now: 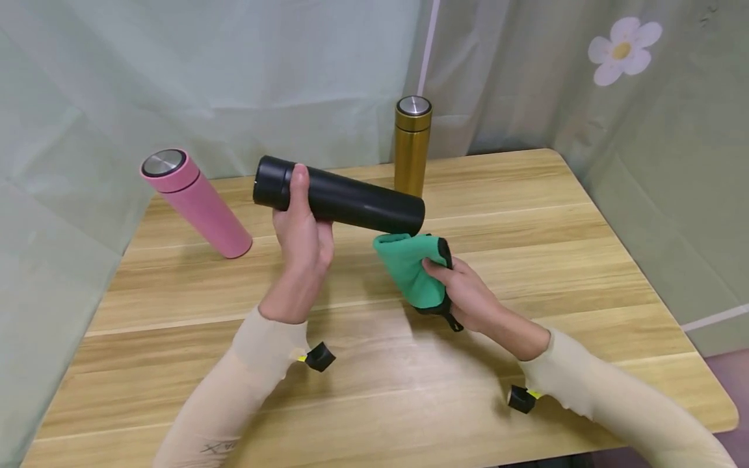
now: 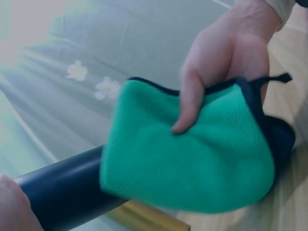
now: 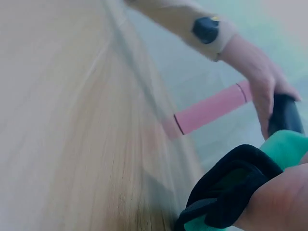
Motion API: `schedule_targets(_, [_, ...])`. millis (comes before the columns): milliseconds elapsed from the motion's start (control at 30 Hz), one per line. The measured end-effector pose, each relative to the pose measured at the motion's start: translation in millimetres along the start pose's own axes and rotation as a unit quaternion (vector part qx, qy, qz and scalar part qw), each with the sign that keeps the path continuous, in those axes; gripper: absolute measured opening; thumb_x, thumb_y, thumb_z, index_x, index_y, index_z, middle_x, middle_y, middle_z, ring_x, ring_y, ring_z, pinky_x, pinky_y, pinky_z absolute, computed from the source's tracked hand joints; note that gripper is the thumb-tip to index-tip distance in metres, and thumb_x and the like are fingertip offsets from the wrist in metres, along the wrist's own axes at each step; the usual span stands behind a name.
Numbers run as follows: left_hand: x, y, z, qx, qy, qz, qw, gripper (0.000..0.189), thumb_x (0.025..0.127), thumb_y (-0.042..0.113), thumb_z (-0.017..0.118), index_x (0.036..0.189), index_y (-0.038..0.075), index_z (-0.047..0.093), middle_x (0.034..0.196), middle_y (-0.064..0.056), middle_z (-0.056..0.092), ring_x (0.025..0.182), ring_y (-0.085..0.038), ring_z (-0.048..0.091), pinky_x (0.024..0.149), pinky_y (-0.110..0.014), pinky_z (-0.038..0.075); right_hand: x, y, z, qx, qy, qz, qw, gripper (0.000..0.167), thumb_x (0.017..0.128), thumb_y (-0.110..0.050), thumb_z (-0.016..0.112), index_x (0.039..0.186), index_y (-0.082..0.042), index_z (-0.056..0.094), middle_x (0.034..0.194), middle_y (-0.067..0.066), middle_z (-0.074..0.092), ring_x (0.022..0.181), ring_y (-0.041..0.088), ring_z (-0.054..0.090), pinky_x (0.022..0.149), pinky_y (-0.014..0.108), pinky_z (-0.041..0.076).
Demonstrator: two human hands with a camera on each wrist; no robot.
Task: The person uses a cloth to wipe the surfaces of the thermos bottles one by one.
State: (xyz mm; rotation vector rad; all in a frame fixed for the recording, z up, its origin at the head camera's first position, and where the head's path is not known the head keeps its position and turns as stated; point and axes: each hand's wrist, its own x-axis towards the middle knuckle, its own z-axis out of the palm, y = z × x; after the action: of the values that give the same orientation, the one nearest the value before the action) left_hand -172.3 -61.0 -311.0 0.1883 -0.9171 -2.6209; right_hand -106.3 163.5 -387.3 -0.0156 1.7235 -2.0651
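My left hand (image 1: 303, 240) grips a black thermos bottle (image 1: 357, 197) near its lid end, with the thumb laid across it. The bottle is held above the table, tilted, its base pointing right and slightly down. In my right hand (image 1: 471, 296) is a folded green cloth (image 1: 412, 266) with black edging and a small hanging loop, pinched between thumb and fingers. The cloth's upper edge is right at the bottle's base in the head view. In the left wrist view the cloth (image 2: 187, 154) overlaps the base end of the bottle (image 2: 67, 187).
A pink thermos bottle (image 1: 201, 208) stands on the wooden table (image 1: 374, 396) at the left. At the back, behind the black bottle's base, stands a gold thermos bottle (image 1: 412, 149). A pale curtain (image 1: 263, 78) hangs behind the table.
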Motion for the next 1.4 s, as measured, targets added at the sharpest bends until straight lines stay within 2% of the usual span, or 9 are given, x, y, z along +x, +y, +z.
schedule_targets(100, [2.6, 7.8, -3.4, -0.015, 0.002, 0.022, 0.9996, 0.043, 0.098, 0.018, 0.073, 0.131, 0.008, 0.047, 0.109, -0.008, 0.053, 0.103, -0.023, 0.058, 0.093, -0.041, 0.054, -5.7, -2.4, -5.8, 0.058, 0.024, 0.024, 0.9978, 0.036, 0.111, -0.029, 0.049, 0.138, -0.005, 0.046, 0.121, 0.008, 0.060, 0.107, 0.020, 0.061, 0.090, 0.037, 0.054])
schedule_targets(233, [3.7, 16.7, -7.5, -0.026, 0.000, 0.052, 0.9983, 0.039, 0.099, 0.018, 0.071, 0.128, 0.008, 0.047, 0.105, -0.007, 0.052, 0.099, -0.023, 0.057, 0.090, -0.041, 0.054, -13.9, -6.9, -9.1, 0.116, 0.061, 0.025, 0.9910, 0.030, 0.111, -0.033, 0.049, 0.131, -0.011, 0.043, 0.121, 0.005, 0.058, 0.110, 0.019, 0.061, 0.094, 0.035, 0.053])
schedule_targets(467, [-4.4, 21.2, -12.3, -0.033, 0.000, 0.073, 0.9968, 0.035, 0.101, 0.017, 0.069, 0.127, 0.010, 0.046, 0.102, -0.006, 0.051, 0.097, -0.022, 0.056, 0.087, -0.040, 0.054, -29.8, -10.5, 4.9, 0.220, 0.069, -0.045, 0.9721, 0.042, 0.113, -0.035, 0.042, 0.149, -0.018, 0.032, 0.148, 0.002, 0.043, 0.137, 0.018, 0.047, 0.113, 0.031, 0.042])
schedule_targets(700, [-19.7, 13.3, -15.8, -0.029, -0.010, 0.072, 0.9969, 0.041, 0.100, 0.017, 0.069, 0.130, 0.007, 0.043, 0.106, -0.007, 0.051, 0.100, -0.023, 0.055, 0.094, -0.040, 0.053, -39.3, -12.1, 31.9, 0.187, 0.010, -0.139, 0.9725, 0.042, 0.113, -0.039, 0.038, 0.148, -0.015, 0.036, 0.135, 0.001, 0.055, 0.127, 0.018, 0.056, 0.108, 0.034, 0.047])
schedule_targets(800, [-26.3, 8.3, -18.3, -0.032, -0.020, 0.089, 0.9953, 0.041, 0.098, 0.013, 0.069, 0.130, 0.006, 0.044, 0.108, -0.008, 0.052, 0.101, -0.024, 0.055, 0.096, -0.040, 0.052, -38.4, -13.4, 39.5, 0.166, -0.003, -0.153, 0.9742, 0.041, 0.113, -0.039, 0.038, 0.146, -0.015, 0.038, 0.132, 0.002, 0.055, 0.123, 0.017, 0.056, 0.105, 0.032, 0.048])
schedule_targets(900, [-33.0, 3.9, -20.7, -0.028, -0.048, 0.107, 0.9927, 0.045, 0.095, 0.010, 0.071, 0.131, 0.005, 0.044, 0.111, -0.012, 0.054, 0.103, -0.027, 0.057, 0.098, -0.041, 0.053, -36.2, -15.0, 41.4, 0.150, 0.002, -0.155, 0.9765, 0.039, 0.114, -0.038, 0.036, 0.144, -0.014, 0.038, 0.129, 0.003, 0.052, 0.119, 0.018, 0.054, 0.102, 0.031, 0.049])
schedule_targets(1033, [-39.3, 0.3, -22.7, -0.018, -0.091, 0.121, 0.9883, 0.057, 0.087, 0.015, 0.083, 0.130, 0.004, 0.047, 0.114, -0.017, 0.058, 0.106, -0.030, 0.058, 0.098, -0.043, 0.054, -32.4, -20.3, 37.3, 0.147, 0.002, -0.148, 0.9781, 0.041, 0.114, -0.039, 0.035, 0.146, -0.015, 0.037, 0.131, 0.005, 0.050, 0.118, 0.021, 0.053, 0.099, 0.032, 0.050])
schedule_targets(1267, [-43.2, 0.7, -23.7, -0.017, -0.147, 0.106, 0.9833, 0.066, 0.078, 0.024, 0.092, 0.126, 0.002, 0.052, 0.114, -0.018, 0.060, 0.111, -0.032, 0.059, 0.095, -0.044, 0.056, -24.1, -36.6, 22.7, 0.161, -0.008, -0.125, 0.9789, 0.046, 0.113, -0.041, 0.034, 0.152, -0.017, 0.035, 0.147, 0.007, 0.044, 0.128, 0.024, 0.050, 0.098, 0.036, 0.051])
schedule_targets(1400, [-44.8, 1.8, -24.0, -0.026, -0.170, 0.098, 0.9802, 0.066, 0.075, 0.024, 0.094, 0.123, 0.001, 0.055, 0.114, -0.017, 0.060, 0.110, -0.031, 0.060, 0.097, -0.044, 0.055, -15.9, -43.5, 15.8, 0.179, -0.007, -0.112, 0.9774, 0.041, 0.113, -0.040, 0.036, 0.145, -0.015, 0.042, 0.142, 0.006, 0.049, 0.126, 0.019, 0.052, 0.100, 0.033, 0.049])
